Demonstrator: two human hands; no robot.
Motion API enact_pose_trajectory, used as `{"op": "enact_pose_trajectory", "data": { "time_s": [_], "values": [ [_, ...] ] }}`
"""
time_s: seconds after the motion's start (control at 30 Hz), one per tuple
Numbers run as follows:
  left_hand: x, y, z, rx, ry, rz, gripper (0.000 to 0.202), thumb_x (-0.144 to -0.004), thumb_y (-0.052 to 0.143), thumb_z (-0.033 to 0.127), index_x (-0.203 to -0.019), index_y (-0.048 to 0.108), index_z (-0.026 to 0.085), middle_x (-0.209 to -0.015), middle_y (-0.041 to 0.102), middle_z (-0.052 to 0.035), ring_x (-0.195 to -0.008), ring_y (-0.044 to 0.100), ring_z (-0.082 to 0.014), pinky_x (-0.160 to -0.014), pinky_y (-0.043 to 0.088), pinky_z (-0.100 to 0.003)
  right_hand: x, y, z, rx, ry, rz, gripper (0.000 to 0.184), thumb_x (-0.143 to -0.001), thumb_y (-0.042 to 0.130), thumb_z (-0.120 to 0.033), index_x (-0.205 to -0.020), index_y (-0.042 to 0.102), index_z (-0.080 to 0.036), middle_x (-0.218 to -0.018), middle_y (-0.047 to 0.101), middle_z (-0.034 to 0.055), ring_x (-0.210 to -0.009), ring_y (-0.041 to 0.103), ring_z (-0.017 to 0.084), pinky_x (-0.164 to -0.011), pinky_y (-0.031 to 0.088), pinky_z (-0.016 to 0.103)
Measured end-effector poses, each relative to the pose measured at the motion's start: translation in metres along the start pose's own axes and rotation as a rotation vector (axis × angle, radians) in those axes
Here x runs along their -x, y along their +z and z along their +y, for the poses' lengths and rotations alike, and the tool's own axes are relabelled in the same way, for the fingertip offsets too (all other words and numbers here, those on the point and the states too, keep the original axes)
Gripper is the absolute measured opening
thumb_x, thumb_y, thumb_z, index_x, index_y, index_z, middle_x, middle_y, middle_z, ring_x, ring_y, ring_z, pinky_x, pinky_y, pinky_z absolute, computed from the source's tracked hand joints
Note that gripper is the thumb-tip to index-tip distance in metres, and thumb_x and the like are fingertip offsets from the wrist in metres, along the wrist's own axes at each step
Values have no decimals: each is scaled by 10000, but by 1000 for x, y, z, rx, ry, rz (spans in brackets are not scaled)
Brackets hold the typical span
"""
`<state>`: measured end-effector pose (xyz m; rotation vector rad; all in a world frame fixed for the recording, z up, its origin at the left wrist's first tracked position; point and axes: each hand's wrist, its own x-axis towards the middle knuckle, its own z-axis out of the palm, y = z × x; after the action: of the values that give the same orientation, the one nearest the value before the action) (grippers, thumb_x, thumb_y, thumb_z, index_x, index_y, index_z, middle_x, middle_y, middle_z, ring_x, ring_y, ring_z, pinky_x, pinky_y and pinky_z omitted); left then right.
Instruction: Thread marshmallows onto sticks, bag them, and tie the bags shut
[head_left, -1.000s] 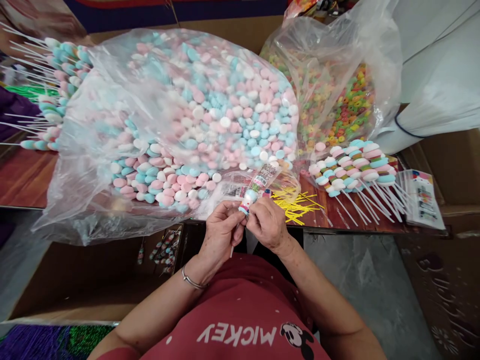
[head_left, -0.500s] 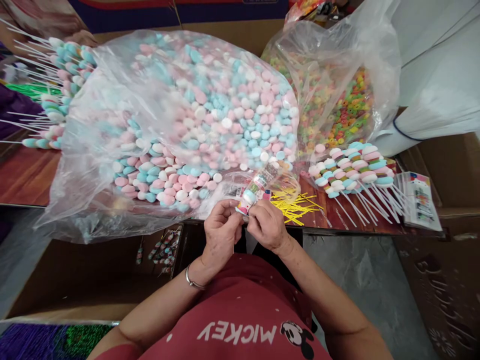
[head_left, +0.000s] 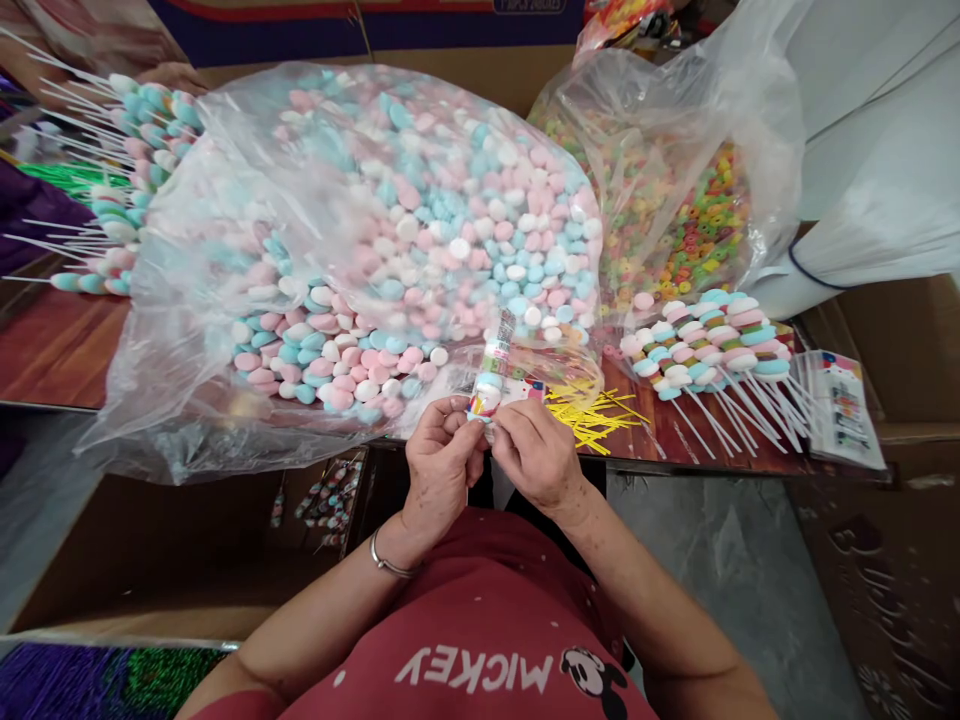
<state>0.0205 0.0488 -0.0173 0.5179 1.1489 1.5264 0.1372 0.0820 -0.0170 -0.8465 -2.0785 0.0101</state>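
Note:
Both hands meet at the table's front edge around a candy skewer (head_left: 490,380), sheathed in a clear printed wrapper with a dark label toward its far end. My left hand (head_left: 444,445) has thumb and fingers pinched on its near end. Against that same end, my right hand (head_left: 540,455) has its fingers curled closed. The stick is hidden by the fingers. Just right of the skewer lies a bunch of yellow twist ties (head_left: 596,415). Behind it is a large clear bag of pink, blue and white marshmallow-like candies (head_left: 360,370).
Unwrapped candy skewers (head_left: 709,340) lie stacked at the right, beside a pack of printed wrappers (head_left: 840,405). A bag of coloured ring candies (head_left: 705,220) stands behind. More skewers (head_left: 154,130) are at far left, near another person's hand (head_left: 172,77). Below is an open cardboard box (head_left: 187,540).
The wrapped skewer has swung from leaning right to nearly straight away from me. My right hand has shifted slightly right and down; my left hand keeps its pinch.

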Motion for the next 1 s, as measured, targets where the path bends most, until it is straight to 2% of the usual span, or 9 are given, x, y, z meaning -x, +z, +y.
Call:
{"op": "enact_pose_trajectory", "data": {
  "time_s": [0.13,0.3,0.43,0.53,0.83,0.93,1.0],
  "values": [
    [0,-1,3,7,-36,-19,285,-704,742,281,-899,562,178,-492,528,103,-278,330,-25,-269,254,-122,-1,-3,0,-37,63,-10,144,-876,484,-80,-937,567,-181,-829,643,69,-793,607,181,-713,538,294],
    [-2,-1,11,65,-207,-52,214,-725,685,289,-831,541,171,-487,549,73,-290,314,-28,-271,247,-123,1,-7,2,-12,73,-3,136,-844,515,-101,-942,551,-188,-841,636,71,-831,604,201,-729,543,321],
    [-2,0,13,76,-231,-65,208,-705,685,276,-803,531,177,-477,543,75,-285,312,-32,-265,251,-126,0,-5,1,67,33,-21,94,-862,511,-108,-910,566,-168,-805,643,81,-788,584,204,-721,524,322],
    [-1,0,12,64,-244,-83,210,-697,683,283,-803,534,180,-469,545,74,-277,309,-34,-261,249,-127,-1,-2,0,123,12,-33,129,-861,492,-69,-870,583,-159,-772,650,77,-738,557,198,-698,496,316],
    [0,0,8,57,-213,-89,266,-661,727,254,-835,532,202,-446,522,104,-269,332,-44,-264,250,-130,-5,5,3,153,46,-69,215,-845,432,-67,-725,559,-191,-673,581,38,-689,507,182,-653,421,302],
    [0,2,6,19,-168,-56,265,-669,749,264,-819,541,195,-440,498,114,-267,313,-35,-263,243,-131,-5,7,7,92,81,-84,201,-819,436,-70,-701,531,-203,-667,550,28,-671,488,175,-624,399,295],
    [-1,2,4,-14,-116,-26,260,-687,754,287,-810,545,194,-431,471,122,-269,301,-33,-263,238,-135,-5,7,8,58,47,-79,192,-813,437,-71,-704,522,-205,-669,545,27,-668,481,176,-618,393,299]
  ]
}}
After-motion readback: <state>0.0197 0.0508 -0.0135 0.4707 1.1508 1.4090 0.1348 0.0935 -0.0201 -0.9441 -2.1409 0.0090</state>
